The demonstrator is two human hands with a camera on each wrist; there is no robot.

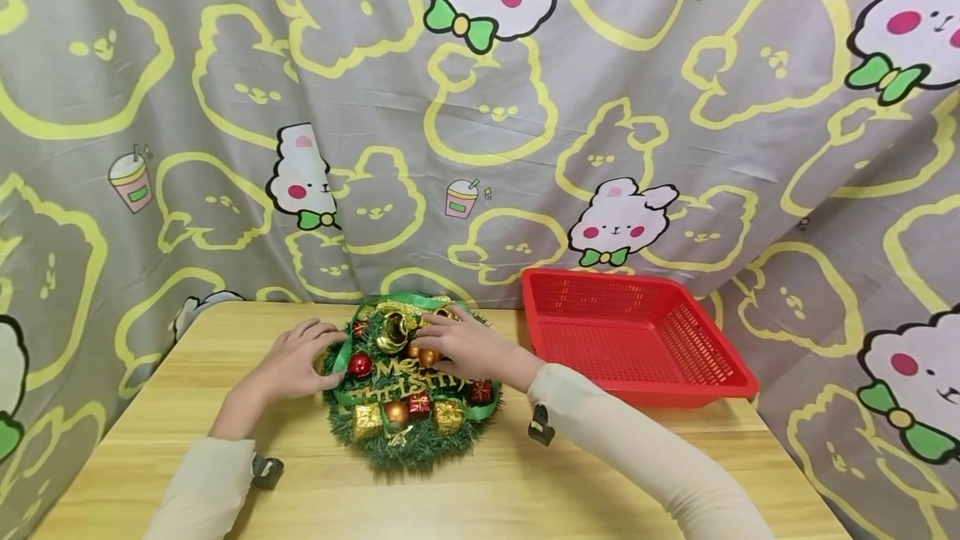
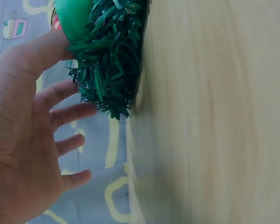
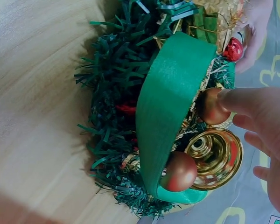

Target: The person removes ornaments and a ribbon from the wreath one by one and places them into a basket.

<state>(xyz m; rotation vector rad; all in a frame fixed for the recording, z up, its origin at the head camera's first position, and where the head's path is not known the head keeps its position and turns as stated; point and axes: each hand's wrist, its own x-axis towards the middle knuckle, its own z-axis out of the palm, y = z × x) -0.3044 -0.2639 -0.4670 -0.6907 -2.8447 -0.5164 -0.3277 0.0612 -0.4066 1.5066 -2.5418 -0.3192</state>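
A printed curtain (image 1: pixel 495 127) hangs behind the wooden table (image 1: pixel 337 507), where a red basket (image 1: pixel 600 348) stands right of the wreath (image 1: pixel 405 452). Its ornaments look mostly placed; adjusting perhaps remains. The left hand (image 1: pixel 296 361), fingers spread, touches its left edge; the right hand (image 1: pixel 472 348), fingers loose, rests its thumb on a ball (image 3: pixel 212 108), no grip evident.

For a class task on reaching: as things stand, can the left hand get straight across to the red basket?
Probably not directly: the left hand is at the wreath, which, with the right hand, lies between it and the red basket. Reaching over both might work.
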